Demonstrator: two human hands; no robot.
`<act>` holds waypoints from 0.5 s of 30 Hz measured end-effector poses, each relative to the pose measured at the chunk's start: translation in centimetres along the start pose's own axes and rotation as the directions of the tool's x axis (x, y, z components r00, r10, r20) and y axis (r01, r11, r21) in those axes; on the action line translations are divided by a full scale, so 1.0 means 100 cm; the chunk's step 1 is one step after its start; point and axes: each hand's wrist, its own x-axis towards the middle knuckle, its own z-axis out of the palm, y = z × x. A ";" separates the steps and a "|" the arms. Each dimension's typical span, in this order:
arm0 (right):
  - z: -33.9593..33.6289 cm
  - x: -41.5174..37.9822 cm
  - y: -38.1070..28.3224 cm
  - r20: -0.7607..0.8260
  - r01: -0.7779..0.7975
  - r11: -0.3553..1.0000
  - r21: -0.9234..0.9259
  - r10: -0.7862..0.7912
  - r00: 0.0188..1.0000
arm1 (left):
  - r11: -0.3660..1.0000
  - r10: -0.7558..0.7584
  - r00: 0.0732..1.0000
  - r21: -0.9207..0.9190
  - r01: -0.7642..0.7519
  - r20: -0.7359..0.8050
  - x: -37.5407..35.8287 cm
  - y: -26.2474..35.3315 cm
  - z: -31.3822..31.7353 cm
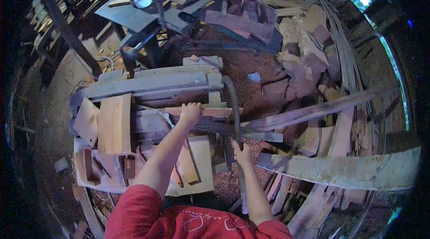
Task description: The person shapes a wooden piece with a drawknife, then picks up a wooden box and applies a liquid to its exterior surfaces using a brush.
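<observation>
My left hand [191, 113] is closed over a narrow reddish wood strip [219, 112] lying across the workbench [143, 80]. My right hand [243, 154] is wrapped round a long, dark, curved bar [234, 104]. The bar arches up beyond the right end of the bench, and its lower part runs down past my wrist. The strip's right end reaches the bar in this view. Left of my left hand, a broad pale board [115, 124] leans over the bench. Below my left forearm, an orange-handled tool [178, 177] lies beside a small wood block [188, 167].
An open wooden tray [101, 167] sits at the near left of the bench. Scrap wood and a long plank [345, 172] crowd the right side. Farther back stand a machine table [130, 13] and a wooden box-like frame [242, 19]. Shavings cover the ground.
</observation>
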 end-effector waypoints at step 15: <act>-0.026 -0.039 0.010 0.072 -0.104 0.915 0.389 0.082 0.994 | 0.976 -0.090 0.965 -0.215 0.036 -0.245 -0.041 -0.031 0.006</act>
